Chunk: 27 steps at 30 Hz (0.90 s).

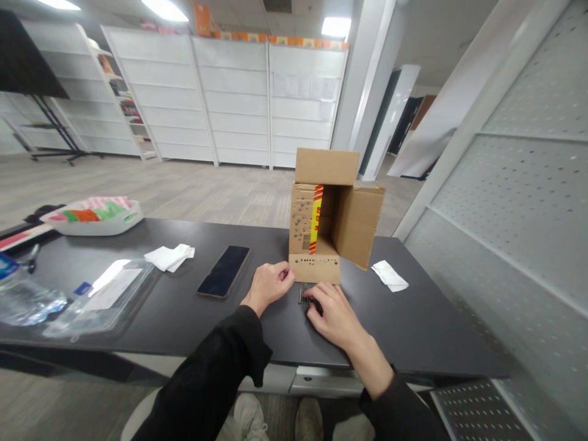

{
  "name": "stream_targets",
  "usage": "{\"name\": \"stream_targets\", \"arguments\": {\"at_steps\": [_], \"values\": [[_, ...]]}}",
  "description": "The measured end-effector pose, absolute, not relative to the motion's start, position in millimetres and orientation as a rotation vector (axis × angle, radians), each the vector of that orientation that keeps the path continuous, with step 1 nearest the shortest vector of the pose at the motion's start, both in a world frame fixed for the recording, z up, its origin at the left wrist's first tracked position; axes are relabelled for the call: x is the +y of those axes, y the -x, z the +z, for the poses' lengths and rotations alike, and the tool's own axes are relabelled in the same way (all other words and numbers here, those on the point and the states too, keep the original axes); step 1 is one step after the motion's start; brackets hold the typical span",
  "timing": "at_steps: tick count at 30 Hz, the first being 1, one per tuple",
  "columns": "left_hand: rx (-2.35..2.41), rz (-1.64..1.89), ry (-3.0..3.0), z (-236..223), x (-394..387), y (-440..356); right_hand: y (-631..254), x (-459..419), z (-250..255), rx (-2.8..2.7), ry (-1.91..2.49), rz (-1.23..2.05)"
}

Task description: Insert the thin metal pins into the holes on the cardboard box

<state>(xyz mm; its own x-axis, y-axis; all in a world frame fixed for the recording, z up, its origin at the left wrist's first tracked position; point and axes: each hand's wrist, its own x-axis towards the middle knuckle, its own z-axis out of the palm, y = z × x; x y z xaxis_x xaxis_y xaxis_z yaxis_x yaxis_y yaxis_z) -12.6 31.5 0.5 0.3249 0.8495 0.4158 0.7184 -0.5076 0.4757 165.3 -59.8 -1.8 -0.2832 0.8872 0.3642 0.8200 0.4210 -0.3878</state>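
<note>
A cardboard box (306, 218) stands on the dark table, its flaps open toward me and its front side and lower flap (314, 269) dotted with small holes or studs. Just in front of that flap lies a small row of thin dark metal pins (303, 293), perhaps screws or nails. My left hand (270, 283) is closed beside the box's lower left corner; anything between its fingers is hidden. Over the pins, my right hand (334, 313) has its fingers bent and its thumb apart from the index finger, with the fingertips at the right edge of the row.
Left of my hands lie a phone (224, 271) and folded tissues (169, 257). Farther left are a clear plastic case (110, 297), a water bottle (28, 300) and a white basket (94, 226). Another tissue (389, 275) lies right of the box, near a perforated panel (514, 202).
</note>
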Motion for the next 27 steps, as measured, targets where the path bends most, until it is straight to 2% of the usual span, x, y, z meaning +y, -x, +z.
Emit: {"name": "stream_targets", "arguments": {"at_steps": [10,17,27], "values": [[1.435,0.919,-2.382,2.8,30.6,12.6,-174.2,-53.1,13.0,-2.037,1.434,0.213],[1.473,0.885,-2.396,4.4,31.0,11.9,-192.8,-15.5,30.7,-1.904,1.377,0.108],[1.529,0.862,-2.433,2.1,33.4,10.9,-176.6,11.3,4.6,-1.789,1.443,-0.121]]}}
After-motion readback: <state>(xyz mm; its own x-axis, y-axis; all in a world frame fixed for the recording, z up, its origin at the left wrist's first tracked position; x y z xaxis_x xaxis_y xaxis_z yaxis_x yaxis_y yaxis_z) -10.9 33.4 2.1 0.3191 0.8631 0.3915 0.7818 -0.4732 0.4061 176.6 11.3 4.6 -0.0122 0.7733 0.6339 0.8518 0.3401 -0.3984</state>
